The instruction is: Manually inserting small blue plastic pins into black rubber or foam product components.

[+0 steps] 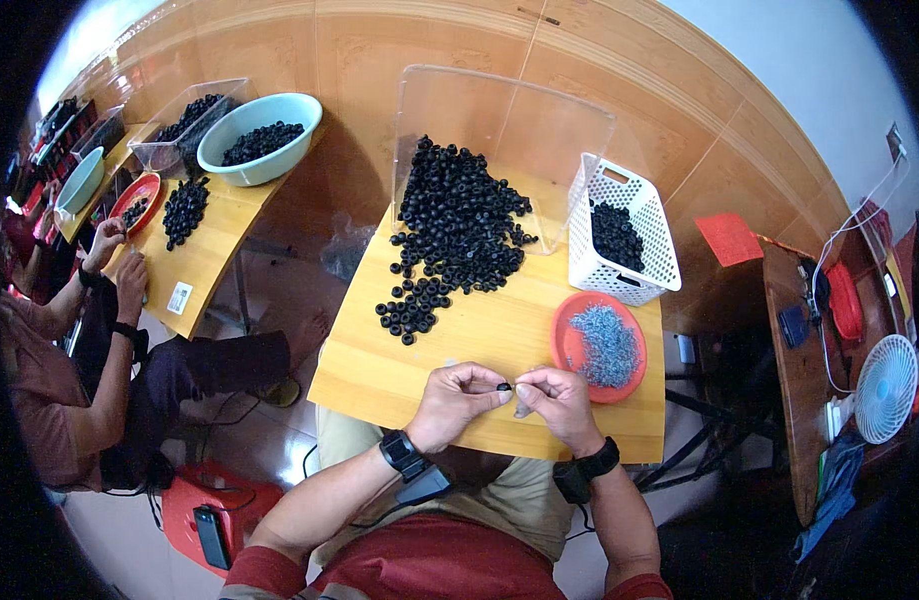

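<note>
My left hand (451, 405) pinches a small black ring-shaped part (504, 387) between thumb and index finger, above the near edge of the wooden table (379, 375). Close beside it, my right hand (561, 405) has its thumb and fingertips pressed together, facing the black part. What those fingers hold is too small to make out. Beyond my hands, a large heap of the same black parts (454, 200) spreads across the table, with a looser cluster nearer me. A red plate (561, 370) full of tiny silvery-grey pieces (607, 345) sits by my right hand.
A white perforated basket (662, 265) of black parts stands at the back right, next to a clear plastic bin (509, 95) behind the heap. At left, a co-worker (64, 370) sits at another table with a pale green bowl (304, 110). A fan (886, 388) is far right.
</note>
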Action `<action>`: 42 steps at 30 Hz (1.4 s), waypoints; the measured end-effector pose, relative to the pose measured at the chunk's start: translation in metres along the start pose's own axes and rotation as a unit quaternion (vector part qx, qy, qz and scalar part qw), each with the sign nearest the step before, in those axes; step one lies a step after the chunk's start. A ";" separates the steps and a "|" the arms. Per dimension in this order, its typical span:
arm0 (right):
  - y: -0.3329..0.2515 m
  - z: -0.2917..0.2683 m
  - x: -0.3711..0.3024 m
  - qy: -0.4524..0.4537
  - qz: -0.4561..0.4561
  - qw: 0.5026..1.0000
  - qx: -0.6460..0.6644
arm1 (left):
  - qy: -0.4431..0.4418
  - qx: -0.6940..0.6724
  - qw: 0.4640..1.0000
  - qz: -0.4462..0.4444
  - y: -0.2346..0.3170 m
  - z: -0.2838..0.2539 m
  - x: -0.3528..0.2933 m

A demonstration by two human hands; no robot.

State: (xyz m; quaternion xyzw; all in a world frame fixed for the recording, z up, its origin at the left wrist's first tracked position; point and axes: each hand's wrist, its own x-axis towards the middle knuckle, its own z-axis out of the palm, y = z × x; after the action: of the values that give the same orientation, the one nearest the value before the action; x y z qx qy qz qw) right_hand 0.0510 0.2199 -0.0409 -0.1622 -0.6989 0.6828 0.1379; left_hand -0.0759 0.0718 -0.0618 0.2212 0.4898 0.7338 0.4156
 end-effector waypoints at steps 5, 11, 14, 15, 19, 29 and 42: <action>0.001 0.002 0.001 -0.005 -0.004 1.000 -0.012 | -0.005 0.003 1.000 0.022 -0.007 -0.006 0.001; 0.002 0.005 0.004 -0.010 -0.002 1.000 -0.018 | -0.007 0.065 0.997 0.041 -0.008 -0.009 0.000; 0.000 0.008 0.005 -0.012 0.003 1.000 -0.012 | -0.009 0.055 0.997 0.046 -0.009 -0.010 0.000; -0.001 0.009 0.006 -0.013 0.000 1.000 -0.012 | -0.007 0.048 0.998 0.042 -0.007 -0.010 -0.001; 0.001 0.011 0.007 -0.012 -0.001 1.000 -0.004 | -0.002 0.041 0.998 0.050 -0.006 -0.010 -0.002; 0.009 0.016 0.007 -0.001 0.019 1.000 0.022 | -0.003 0.054 0.997 0.053 -0.005 -0.017 -0.004; 0.005 0.019 0.013 -0.031 0.007 0.995 -0.089 | 0.015 0.111 0.992 0.059 -0.011 -0.022 -0.003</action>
State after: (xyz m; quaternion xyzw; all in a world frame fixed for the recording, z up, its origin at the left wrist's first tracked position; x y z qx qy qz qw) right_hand 0.0318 0.2079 -0.0463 -0.1572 -0.7600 0.6233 0.0963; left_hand -0.0866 0.0597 -0.0805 0.2832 0.5604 0.7016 0.3369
